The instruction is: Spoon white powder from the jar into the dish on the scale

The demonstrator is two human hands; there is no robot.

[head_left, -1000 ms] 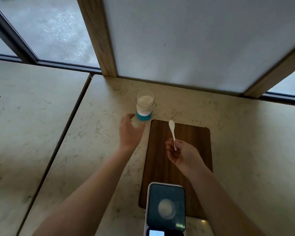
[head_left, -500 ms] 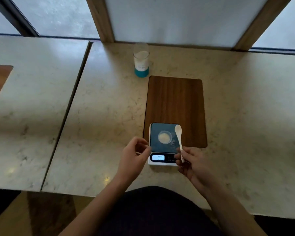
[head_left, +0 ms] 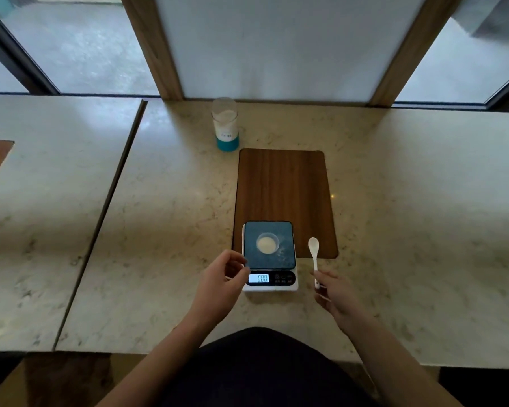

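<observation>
Right hand pinches the spoon by its handle tip beside the scale, left hand loosely curled and empty, and honestly the jar is way back on the bench, so powder could spill on the long carry to the dish.

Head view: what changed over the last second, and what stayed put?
The left hand drew back from the jar to the scale's near-left corner. The right hand carried the spoon from the board past the scale to its right. Jar, board, scale and dish stayed put.
</observation>
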